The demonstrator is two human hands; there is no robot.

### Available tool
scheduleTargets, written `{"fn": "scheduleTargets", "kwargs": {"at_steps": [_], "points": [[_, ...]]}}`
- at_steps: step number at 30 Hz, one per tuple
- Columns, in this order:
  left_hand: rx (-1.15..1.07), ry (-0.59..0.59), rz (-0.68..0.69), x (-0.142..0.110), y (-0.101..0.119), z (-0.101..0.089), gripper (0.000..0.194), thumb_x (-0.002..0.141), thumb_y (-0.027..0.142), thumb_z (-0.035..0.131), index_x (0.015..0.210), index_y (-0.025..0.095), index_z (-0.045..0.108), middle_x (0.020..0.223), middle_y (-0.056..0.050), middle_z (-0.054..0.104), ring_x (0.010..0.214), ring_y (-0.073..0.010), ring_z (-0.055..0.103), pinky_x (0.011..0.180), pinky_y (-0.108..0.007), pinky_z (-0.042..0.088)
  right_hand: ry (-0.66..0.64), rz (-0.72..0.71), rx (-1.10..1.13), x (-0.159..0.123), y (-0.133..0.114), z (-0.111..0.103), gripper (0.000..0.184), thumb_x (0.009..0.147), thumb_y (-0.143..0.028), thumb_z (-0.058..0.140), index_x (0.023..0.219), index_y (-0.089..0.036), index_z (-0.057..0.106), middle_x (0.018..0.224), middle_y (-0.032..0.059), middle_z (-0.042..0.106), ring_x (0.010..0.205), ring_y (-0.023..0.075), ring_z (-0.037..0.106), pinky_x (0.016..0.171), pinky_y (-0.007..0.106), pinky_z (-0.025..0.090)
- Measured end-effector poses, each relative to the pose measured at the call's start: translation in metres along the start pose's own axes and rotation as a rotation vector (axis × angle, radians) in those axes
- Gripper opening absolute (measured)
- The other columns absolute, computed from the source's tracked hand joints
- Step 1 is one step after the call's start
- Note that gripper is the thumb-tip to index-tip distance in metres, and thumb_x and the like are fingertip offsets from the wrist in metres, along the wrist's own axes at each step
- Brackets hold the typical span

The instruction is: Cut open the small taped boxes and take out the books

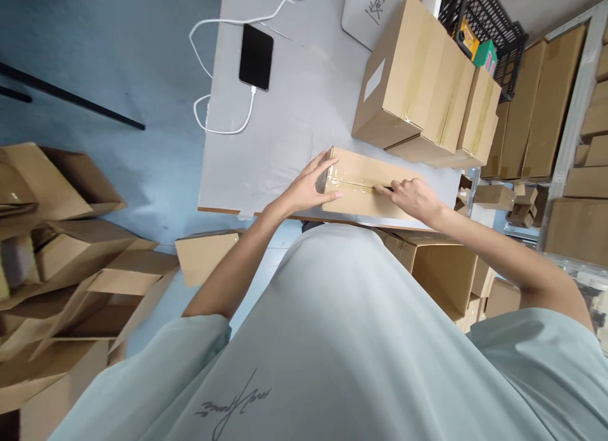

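Observation:
A long, narrow cardboard box (358, 203) lies near the front edge of the grey table, with clear tape and a seam along its top. My left hand (311, 184) braces the box's left end, thumb and fingers spread over its corners and gripping it. Over the seam, my right hand (413, 197) is closed with the index finger pointing left along the tape. A small dark tool (388, 188) shows under its fingers; most of it is hidden, so its kind cannot be told.
Taped cardboard boxes (403, 73) stand at the table's back right, near a black crate (484, 23). A phone (256, 56) on a white cable (228, 132) lies at the back left. Open cartons (95, 257) cover the floor on the left; shelves (570, 130) hold boxes on the right.

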State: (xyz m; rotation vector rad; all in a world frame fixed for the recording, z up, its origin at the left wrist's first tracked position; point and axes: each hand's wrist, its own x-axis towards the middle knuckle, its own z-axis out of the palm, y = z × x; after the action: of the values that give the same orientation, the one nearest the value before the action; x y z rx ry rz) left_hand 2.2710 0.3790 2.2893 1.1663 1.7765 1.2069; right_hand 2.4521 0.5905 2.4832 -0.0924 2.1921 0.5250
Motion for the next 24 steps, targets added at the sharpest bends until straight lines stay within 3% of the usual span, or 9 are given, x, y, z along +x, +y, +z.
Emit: {"fn": "scheduleTargets", "kwargs": {"at_steps": [8, 13, 20, 24], "points": [[0.058, 0.014, -0.062, -0.002, 0.000, -0.001, 0.113, 0.090, 0.088, 0.077, 0.180, 0.029, 0.043, 0.192, -0.017, 0.026, 0.179, -0.0433, 0.025, 0.143, -0.066, 0.028, -0.106, 0.123, 0.115, -0.054, 0.042, 0.081, 0.087, 0.109, 0.001, 0.030, 0.188, -0.035, 0.020, 0.132, 0.0184, 0.077, 0.102, 0.0253, 0.079, 0.070, 0.036, 0.030], [0.094, 0.017, -0.110, -0.003, 0.000, -0.001, 0.116, 0.090, 0.091, 0.074, 0.182, 0.031, 0.038, 0.191, -0.017, 0.030, 0.179, -0.0399, 0.028, 0.143, -0.063, 0.032, -0.098, 0.155, 0.167, -0.068, 0.066, 0.129, 0.086, 0.110, -0.001, 0.031, 0.188, -0.035, 0.020, 0.129, 0.0180, 0.077, 0.101, 0.0249, 0.078, 0.071, 0.035, 0.030], [0.271, 0.056, -0.182, -0.007, 0.018, -0.002, 0.108, 0.093, 0.090, 0.068, 0.179, 0.030, 0.040, 0.191, -0.016, 0.029, 0.178, -0.0433, 0.027, 0.142, -0.068, 0.034, 0.020, 0.092, 0.218, -0.064, 0.077, 0.163, 0.086, 0.108, 0.001, 0.030, 0.186, -0.034, 0.028, 0.129, 0.0179, 0.077, 0.098, 0.0257, 0.076, 0.069, 0.037, 0.033], [0.507, 0.186, -0.155, 0.008, 0.050, 0.016, 0.093, 0.094, 0.072, 0.076, 0.172, 0.029, 0.049, 0.196, -0.011, 0.017, 0.180, -0.0503, 0.011, 0.144, -0.079, 0.016, 0.049, 0.052, 0.251, -0.059, 0.083, 0.178, 0.092, 0.104, 0.003, 0.035, 0.187, -0.036, 0.024, 0.130, 0.0166, 0.076, 0.095, 0.0253, 0.075, 0.069, 0.037, 0.034]]}}
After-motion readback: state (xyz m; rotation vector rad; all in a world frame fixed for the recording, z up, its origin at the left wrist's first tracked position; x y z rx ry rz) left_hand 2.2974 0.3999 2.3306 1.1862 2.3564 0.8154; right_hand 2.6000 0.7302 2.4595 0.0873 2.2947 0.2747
